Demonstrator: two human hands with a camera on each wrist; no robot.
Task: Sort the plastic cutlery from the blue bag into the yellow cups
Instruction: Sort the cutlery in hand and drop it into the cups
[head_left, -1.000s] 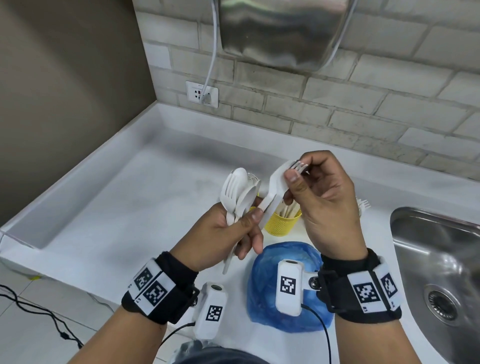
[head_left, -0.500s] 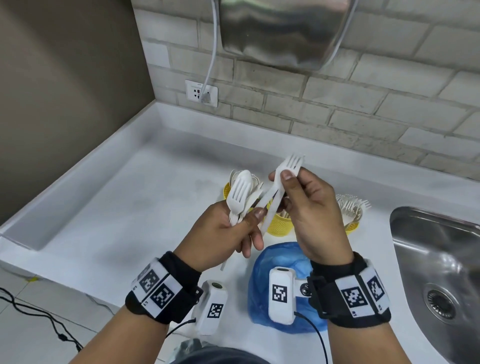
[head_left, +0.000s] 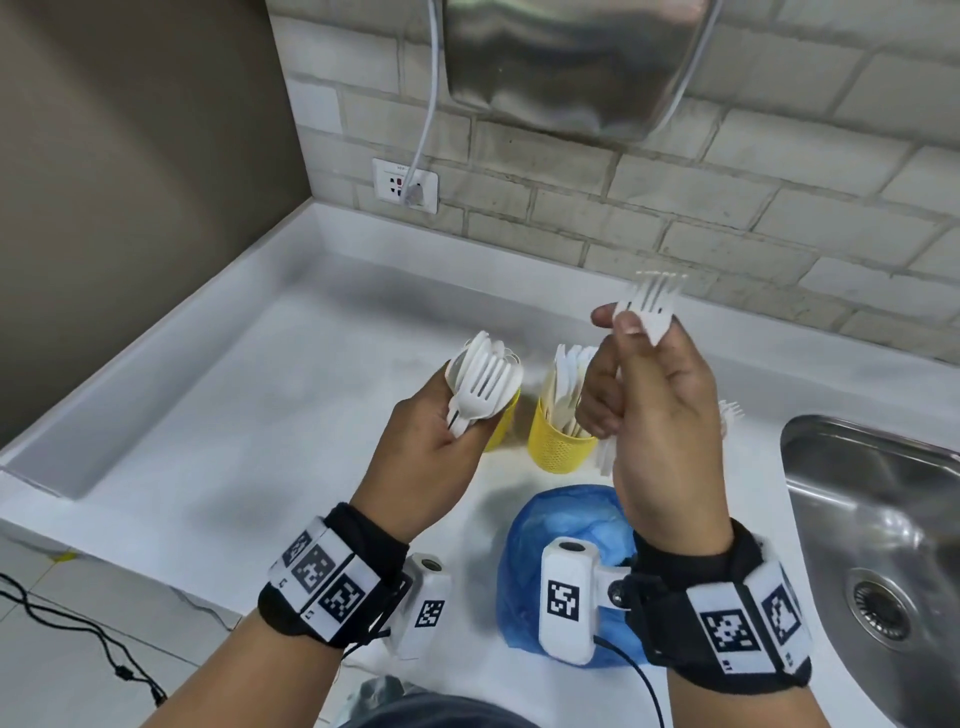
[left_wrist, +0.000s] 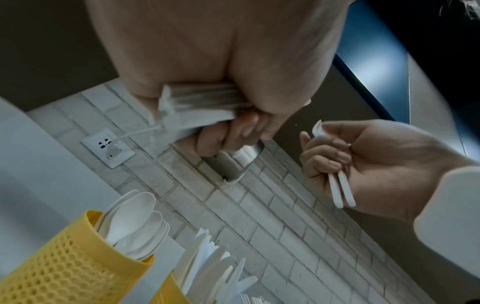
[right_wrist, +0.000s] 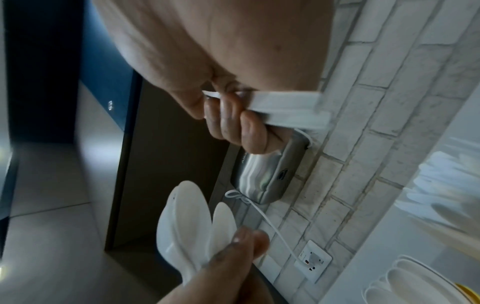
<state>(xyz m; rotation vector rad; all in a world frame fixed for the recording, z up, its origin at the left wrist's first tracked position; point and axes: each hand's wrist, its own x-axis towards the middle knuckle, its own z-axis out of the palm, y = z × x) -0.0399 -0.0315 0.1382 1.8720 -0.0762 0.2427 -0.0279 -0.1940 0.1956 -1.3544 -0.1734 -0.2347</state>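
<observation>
Counter (head_left: 218, 431) spreads bare at frame left; sink (head_left: 878, 525) edge crowds lower right. Blue bag (head_left: 561, 530) lies bottom centre, yellow cups (head_left: 558, 447) behind it. Left hand (head_left: 431, 447) is curled round mixed cutlery (head_left: 485, 387); right hand (head_left: 654, 410) pinches forks (head_left: 647, 312). Light, stiff, slippery pieces: handles are best gripped.

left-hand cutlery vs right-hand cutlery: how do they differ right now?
The left hand grips a mixed bunch of cutlery, forks and spoons, low by the yellow cups. The right hand holds two forks, raised higher, tines up. Both are white plastic, gripped by the handles.
</observation>
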